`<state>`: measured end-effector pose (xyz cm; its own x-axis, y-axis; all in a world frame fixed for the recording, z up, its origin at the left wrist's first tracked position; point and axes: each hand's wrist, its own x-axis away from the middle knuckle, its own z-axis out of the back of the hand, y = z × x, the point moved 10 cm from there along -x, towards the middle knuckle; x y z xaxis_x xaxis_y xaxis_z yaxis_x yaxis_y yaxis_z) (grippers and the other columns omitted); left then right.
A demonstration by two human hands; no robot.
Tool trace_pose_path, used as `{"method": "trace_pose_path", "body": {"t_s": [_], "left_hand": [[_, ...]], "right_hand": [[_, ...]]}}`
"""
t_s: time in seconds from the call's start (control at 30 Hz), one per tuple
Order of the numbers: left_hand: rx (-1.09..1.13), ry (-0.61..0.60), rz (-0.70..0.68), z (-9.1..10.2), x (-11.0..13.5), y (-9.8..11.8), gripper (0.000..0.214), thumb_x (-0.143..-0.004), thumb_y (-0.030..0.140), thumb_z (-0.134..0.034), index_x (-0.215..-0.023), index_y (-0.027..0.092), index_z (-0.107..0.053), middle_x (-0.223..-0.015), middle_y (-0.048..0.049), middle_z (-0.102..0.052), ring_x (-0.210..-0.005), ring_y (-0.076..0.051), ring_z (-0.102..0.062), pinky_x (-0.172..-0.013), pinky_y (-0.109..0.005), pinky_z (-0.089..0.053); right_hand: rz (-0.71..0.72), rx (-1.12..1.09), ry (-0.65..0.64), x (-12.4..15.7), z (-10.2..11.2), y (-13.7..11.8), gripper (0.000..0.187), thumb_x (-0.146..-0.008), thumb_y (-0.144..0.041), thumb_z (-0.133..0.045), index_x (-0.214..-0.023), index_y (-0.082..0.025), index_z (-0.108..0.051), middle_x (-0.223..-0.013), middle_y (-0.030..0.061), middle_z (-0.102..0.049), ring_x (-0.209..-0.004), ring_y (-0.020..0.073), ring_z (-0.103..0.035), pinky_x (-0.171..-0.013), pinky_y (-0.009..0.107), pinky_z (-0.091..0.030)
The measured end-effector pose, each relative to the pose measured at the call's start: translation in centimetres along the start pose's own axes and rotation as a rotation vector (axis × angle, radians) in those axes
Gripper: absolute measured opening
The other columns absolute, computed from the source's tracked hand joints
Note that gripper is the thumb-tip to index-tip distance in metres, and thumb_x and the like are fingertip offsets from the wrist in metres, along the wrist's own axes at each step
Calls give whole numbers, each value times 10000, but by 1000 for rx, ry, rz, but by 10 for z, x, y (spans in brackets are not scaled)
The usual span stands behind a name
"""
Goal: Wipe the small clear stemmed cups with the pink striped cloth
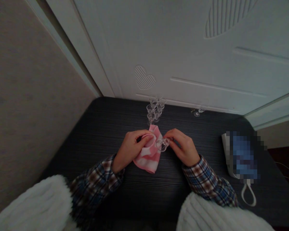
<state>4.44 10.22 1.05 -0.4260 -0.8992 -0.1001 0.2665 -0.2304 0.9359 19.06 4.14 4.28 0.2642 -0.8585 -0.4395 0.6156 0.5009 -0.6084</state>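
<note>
My left hand (131,148) is closed around a pink and white striped cloth (148,157), which hangs down over the dark table (106,128). My right hand (184,147) pinches a small clear glass (162,144) by its base, with the bowl pointing toward the cloth. The cloth's top edge touches the rim of the glass. Both hands are over the middle of the table.
Several small clear glasses (155,109) stand clustered at the table's back edge, with another lying on its side (197,111) to the right. A white door (183,48) rises behind. A blurred blue and white object (242,155) with a cord loop (248,194) lies at the right.
</note>
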Motion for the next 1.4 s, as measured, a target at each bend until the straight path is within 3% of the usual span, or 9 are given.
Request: {"method": "trace_pose_path", "body": {"t_s": [0.3, 0.5, 0.67, 0.83, 1.0, 1.17, 1.2, 1.27, 1.4], "left_hand": [[167, 24, 67, 2, 3, 3, 133, -825, 282, -690, -834, 174, -767, -636, 11, -689, -499, -128, -564, -471, -224, -470], [253, 49, 87, 0, 1, -6, 127, -783, 261, -711, -880, 191, -671, -817, -11, -729, -596, -137, -639, -487, -212, -506], [246, -8, 62, -5, 0, -5, 95, -809, 259, -710, -846, 173, -724, -772, -23, -750, -613, -156, -667, -534, -234, -529], [194, -52, -41, -4, -1, 7, 169, -857, 283, -700, -951, 189, -803, -968, -74, -807, -880, -242, -740, -782, -335, -593], [90, -74, -200, -6, 2, 24, 259, -817, 286, -773, -1071, 245, -804, -1220, -90, -743, -1163, -283, -669, -1041, -424, -516], [-84, 53, -245, -5, 20, 29, 636, -746, 350, -860, -1333, 245, -638, -1349, -106, -641, -1263, -311, -585, -1114, -516, -457], [-122, 104, -239, -2, 25, 27, 634, -770, 366, -847, -1345, 233, -615, -1385, -114, -612, -1285, -320, -562, -1111, -536, -454], [-187, 187, -204, 5, 35, 21, 392, -963, 334, -655, -1320, 181, -599, -1369, -121, -608, -1179, -290, -632, -974, -524, -546], [-227, 279, -73, 18, 46, 1, 366, -973, 331, -644, -1299, 170, -605, -1305, -114, -639, -1092, -262, -669, -903, -477, -585]], "right_hand": [[-82, 171, -259, 6, -35, 17, 283, -994, -335, -612, -1237, -192, -635, -1256, 91, -663, -1031, 209, -681, -879, 415, -594], [-119, 281, -341, 8, -41, 20, 302, -990, -339, -617, -1253, -192, -629, -1279, 95, -653, -1062, 220, -675, -901, 434, -587], [-156, 328, -378, 9, -43, 23, 319, -985, -342, -625, -1263, -185, -623, -1281, 96, -652, -1070, 227, -675, -904, 443, -586], [-209, 344, -370, 10, -41, 30, 326, -984, -344, -626, -1269, -185, -620, -1288, 97, -648, -1076, 230, -673, -907, 447, -585], [-241, 312, -339, 11, -43, 33, 331, -984, -345, -626, -1275, -187, -617, -1296, 99, -645, -1082, 232, -672, -910, 449, -584], [-261, 226, -280, 10, -44, 36, 348, -980, -347, -633, -1285, -181, -610, -1297, 100, -643, -1087, 238, -671, -908, 454, -584], [-267, 205, -262, 9, -43, 37, 350, -979, -347, -634, -1285, -179, -610, -1296, 100, -643, -1086, 238, -672, -907, 455, -584], [-283, 159, -218, 9, -39, 39, 353, -978, -347, -635, -1288, -179, -608, -1298, 100, -642, -1088, 239, -671, -908, 456, -584], [-324, 61, -107, 14, -27, 40, 350, -980, -347, -633, -1287, -182, -609, -1302, 100, -641, -1089, 238, -670, -910, 455, -584]]}}
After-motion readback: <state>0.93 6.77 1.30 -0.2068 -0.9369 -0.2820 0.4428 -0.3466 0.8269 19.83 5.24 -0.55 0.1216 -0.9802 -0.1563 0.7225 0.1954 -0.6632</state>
